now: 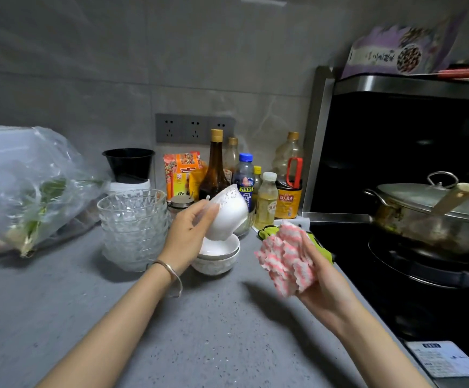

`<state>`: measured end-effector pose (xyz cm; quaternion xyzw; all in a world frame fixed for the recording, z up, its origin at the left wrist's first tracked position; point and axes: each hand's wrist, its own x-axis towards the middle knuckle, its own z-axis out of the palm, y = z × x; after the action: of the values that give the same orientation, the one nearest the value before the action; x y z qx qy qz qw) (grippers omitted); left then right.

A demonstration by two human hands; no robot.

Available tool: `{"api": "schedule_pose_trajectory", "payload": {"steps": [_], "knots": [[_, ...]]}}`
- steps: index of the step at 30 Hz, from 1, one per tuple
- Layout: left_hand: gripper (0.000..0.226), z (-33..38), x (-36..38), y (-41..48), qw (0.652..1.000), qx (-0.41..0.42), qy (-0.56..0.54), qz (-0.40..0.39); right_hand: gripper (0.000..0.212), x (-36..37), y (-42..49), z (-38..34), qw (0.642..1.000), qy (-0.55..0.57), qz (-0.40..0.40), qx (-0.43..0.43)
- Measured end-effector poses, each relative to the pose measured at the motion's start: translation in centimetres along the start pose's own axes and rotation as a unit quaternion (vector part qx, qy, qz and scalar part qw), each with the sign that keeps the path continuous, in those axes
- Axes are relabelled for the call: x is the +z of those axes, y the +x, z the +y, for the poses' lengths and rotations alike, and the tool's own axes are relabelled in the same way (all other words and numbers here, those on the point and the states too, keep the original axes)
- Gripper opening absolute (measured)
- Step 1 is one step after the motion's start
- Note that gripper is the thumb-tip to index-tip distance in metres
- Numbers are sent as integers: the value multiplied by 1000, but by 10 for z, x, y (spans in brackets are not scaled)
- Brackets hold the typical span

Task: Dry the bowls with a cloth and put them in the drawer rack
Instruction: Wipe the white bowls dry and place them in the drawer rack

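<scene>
Right hand [324, 285], one cloth [283, 259], left hand [187, 229], one bowl [229, 217]

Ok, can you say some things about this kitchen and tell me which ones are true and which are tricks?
1. The left hand holds a white bowl tilted above the stacked white bowls. True.
2. The right hand holds a blue sponge. False: it grips a pink and white cloth.
3. The glass bowls sit stacked on the counter. True.
4. The pot has no lid. False: a metal lid covers it.
</scene>
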<state>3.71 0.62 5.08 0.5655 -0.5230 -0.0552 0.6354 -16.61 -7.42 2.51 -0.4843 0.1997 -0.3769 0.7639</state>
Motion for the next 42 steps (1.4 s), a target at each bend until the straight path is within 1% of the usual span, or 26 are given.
{"api": "schedule_pose_trajectory", "payload": {"steps": [3, 6, 8, 10, 12, 14, 15, 16, 18, 22, 23, 24, 26, 27, 28, 29, 31, 32, 33, 34, 36, 37, 38, 39, 41, 42], "knots": [[21, 24, 0, -15, 996, -35, -78, 16, 45, 13, -11, -20, 995, -50, -14, -85], [23, 36, 10, -37, 988, -75, -132, 16, 44, 30, -22, -28, 975, -130, -42, -174], [25, 41, 18, -51, 984, -87, -153, 27, 36, 40, -29, -20, 948, -207, -42, -239], [27, 42, 26, -59, 983, -82, -159, 51, 41, 44, -34, -6, 912, -291, -64, -281], [39, 41, 31, -65, 975, -109, -169, 97, 56, 46, -39, 2, 911, -301, -102, -262], [52, 38, 35, -68, 958, -151, -170, 173, 54, 47, -39, 4, 926, -282, -98, -233], [56, 37, 37, -70, 952, -165, -158, 206, 48, 49, -38, 6, 914, -310, -79, -250], [59, 36, 40, -71, 947, -173, -144, 229, 43, 52, -37, 9, 889, -357, -60, -281], [59, 40, 47, -75, 946, -167, -120, 251, 45, 55, -33, 16, 851, -423, -28, -310], [59, 48, 56, -82, 953, -103, -63, 278, 50, 59, -32, 13, 862, -402, -14, -309], [60, 48, 55, -81, 953, -94, -60, 282, 49, 63, -36, 13, 843, -427, -16, -326], [60, 47, 54, -80, 953, -92, -69, 279, 49, 67, -41, 16, 808, -470, -13, -356], [58, 45, 53, -80, 956, -95, -109, 254, 47, 72, -48, 27, 716, -554, 2, -425], [58, 44, 54, -81, 957, -98, -114, 248, 45, 72, -47, 31, 692, -565, 7, -450], [61, 44, 56, -83, 958, -100, -94, 252, 43, 70, -44, 31, 700, -550, 15, -455], [67, 45, 57, -85, 958, -103, -66, 260, 40, 67, -39, 27, 738, -516, 25, -434], [74, 46, 59, -88, 954, -115, -40, 274, 37, 61, -30, 15, 843, -414, 26, -342], [74, 45, 59, -89, 952, -121, -40, 279, 39, 60, -28, 13, 867, -391, 16, -308], [73, 43, 58, -89, 950, -124, -43, 283, 44, 62, -32, 15, 858, -409, 4, -310], [71, 43, 57, -89, 949, -122, -48, 286, 50, 65, -38, 21, 827, -453, -3, -332], [65, 41, 54, -89, 954, -110, -42, 276, 55, 70, -48, 35, 717, -566, 1, -407], [64, 42, 54, -89, 958, -102, -31, 268, 54, 69, -48, 38, 685, -584, 6, -436], [67, 43, 53, -90, 960, -95, -18, 263, 51, 69, -46, 35, 688, -574, 8, -444], [69, 46, 53, -91, 961, -90, -8, 260, 47, 68, -42, 30, 726, -535, 5, -431], [68, 49, 51, -92, 963, -97, -29, 251, 42, 66, -36, 16, 845, -395, -21, -361], [65, 50, 49, -92, 961, -107, -64, 248, 41, 66, -35, 7, 893, -334, -37, -301]]}}
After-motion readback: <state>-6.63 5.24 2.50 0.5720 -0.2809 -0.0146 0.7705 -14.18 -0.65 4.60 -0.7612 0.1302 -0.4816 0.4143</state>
